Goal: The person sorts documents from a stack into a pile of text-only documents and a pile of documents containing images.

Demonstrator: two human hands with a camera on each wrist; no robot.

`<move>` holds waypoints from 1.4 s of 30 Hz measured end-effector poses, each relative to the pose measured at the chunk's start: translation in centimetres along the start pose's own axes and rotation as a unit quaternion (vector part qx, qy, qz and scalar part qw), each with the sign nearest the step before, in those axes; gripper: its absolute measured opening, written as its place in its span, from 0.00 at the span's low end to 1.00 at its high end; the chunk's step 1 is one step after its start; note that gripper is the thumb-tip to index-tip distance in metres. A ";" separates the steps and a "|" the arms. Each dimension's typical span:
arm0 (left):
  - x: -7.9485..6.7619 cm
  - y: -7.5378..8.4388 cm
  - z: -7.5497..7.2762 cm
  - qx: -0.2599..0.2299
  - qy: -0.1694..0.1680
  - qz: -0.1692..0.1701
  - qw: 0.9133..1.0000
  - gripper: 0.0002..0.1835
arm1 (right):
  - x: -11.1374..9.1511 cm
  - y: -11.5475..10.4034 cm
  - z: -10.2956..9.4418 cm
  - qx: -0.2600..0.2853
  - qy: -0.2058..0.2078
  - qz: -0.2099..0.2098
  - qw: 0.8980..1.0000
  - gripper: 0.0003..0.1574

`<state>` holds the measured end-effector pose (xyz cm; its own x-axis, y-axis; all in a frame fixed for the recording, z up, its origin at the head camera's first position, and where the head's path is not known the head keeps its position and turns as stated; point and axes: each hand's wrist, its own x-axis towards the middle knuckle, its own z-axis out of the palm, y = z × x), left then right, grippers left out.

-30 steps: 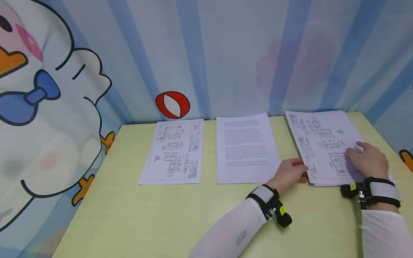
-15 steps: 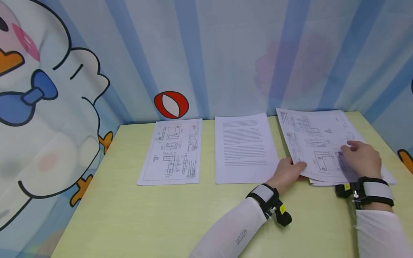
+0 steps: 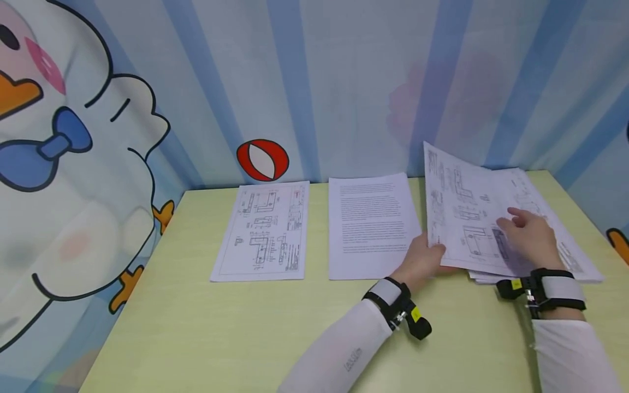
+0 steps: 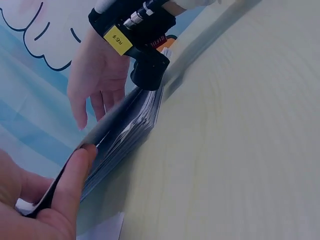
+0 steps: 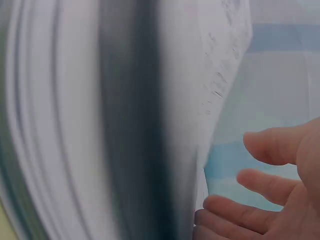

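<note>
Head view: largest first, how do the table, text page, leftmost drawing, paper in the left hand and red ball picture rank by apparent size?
1. Table
2. Text page, leftmost drawing and paper in the left hand: too close to rank, the last partly covered by the right hand
3. Red ball picture

1. The drawing paper [image 3: 457,224], white with black line drawings, is curling upward, its far left corner standing highest.
2. The left hand [image 3: 417,262] is pinching it by its near left corner; the right hand [image 3: 533,237] is hovering at its right side, contact unclear.
3. The white stack [image 3: 582,265] is lying flat beneath, by the worktop's [image 3: 275,333] far right corner.
</note>
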<state>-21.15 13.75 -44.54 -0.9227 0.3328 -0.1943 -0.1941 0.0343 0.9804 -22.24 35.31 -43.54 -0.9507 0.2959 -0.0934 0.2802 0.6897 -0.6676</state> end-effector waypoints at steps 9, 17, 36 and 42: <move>-1.0 0.6 -4.6 -0.001 -0.066 0.035 0.997 0.13 | -0.2 -2.1 1.2 0.062 -0.010 -0.037 0.997 0.54; -2.4 1.6 -10.0 -0.048 -0.083 0.068 0.993 0.15 | -1.5 -5.7 3.1 0.270 -0.028 0.009 0.962 0.49; -6.7 2.4 -23.7 0.037 0.105 0.058 0.992 0.17 | -0.9 -10.6 13.2 0.371 -0.105 -0.126 0.914 0.32; -7.8 3.4 -26.7 0.089 0.163 0.037 0.982 0.17 | -4.2 -16.1 13.2 0.342 -0.157 -0.122 0.918 0.29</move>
<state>-23.57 -13.92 -40.54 -0.9953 0.0232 -0.0944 -0.0881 0.1958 0.9767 -24.52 14.29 -42.13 -0.9956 -0.0918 -0.0167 0.0072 0.1021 -0.9947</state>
